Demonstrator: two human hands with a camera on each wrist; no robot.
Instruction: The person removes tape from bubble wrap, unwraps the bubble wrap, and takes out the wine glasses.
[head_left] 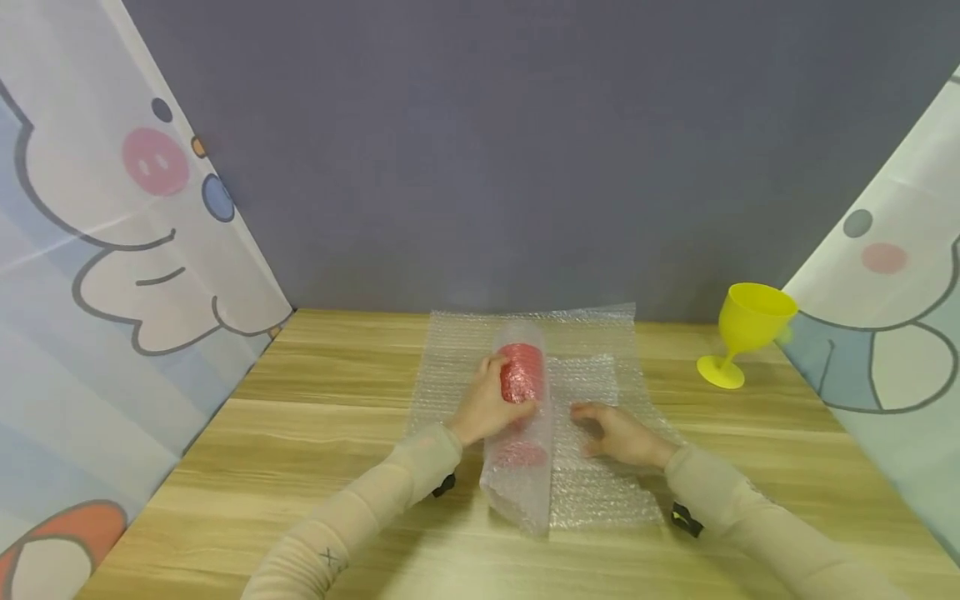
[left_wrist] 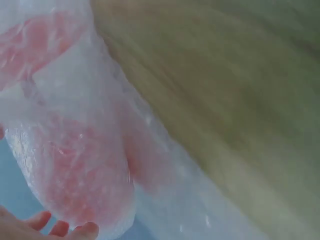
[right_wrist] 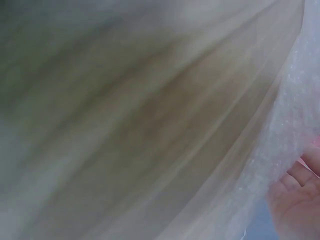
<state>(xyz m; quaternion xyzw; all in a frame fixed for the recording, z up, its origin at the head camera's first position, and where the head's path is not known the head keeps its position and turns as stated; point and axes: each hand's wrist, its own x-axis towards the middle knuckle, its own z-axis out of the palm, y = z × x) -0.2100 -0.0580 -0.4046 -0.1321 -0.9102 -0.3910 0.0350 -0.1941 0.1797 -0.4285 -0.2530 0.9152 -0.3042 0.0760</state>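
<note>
A red object (head_left: pixel 522 372) lies rolled inside clear bubble wrap (head_left: pixel 585 492) on the wooden table. Through the layers its upper part shows bright red and a paler pink patch shows lower down; the exact shape is blurred. My left hand (head_left: pixel 491 404) grips the roll from its left side, thumb across the top. In the left wrist view, fingertips of the left hand (left_wrist: pixel 60 227) touch the wrapped red bundle (left_wrist: pixel 80 170). Just right of the roll, my right hand (head_left: pixel 618 433) hovers over the flat wrap with fingers loosely bent and apart, holding nothing.
A yellow plastic goblet (head_left: pixel 753 321) stands at the back right of the wooden table (head_left: pixel 315 400). Behind the table rises a grey wall (head_left: pixel 480 167). Cartoon-printed sheets flank both sides. The unrolled wrap spreads toward the table's back edge.
</note>
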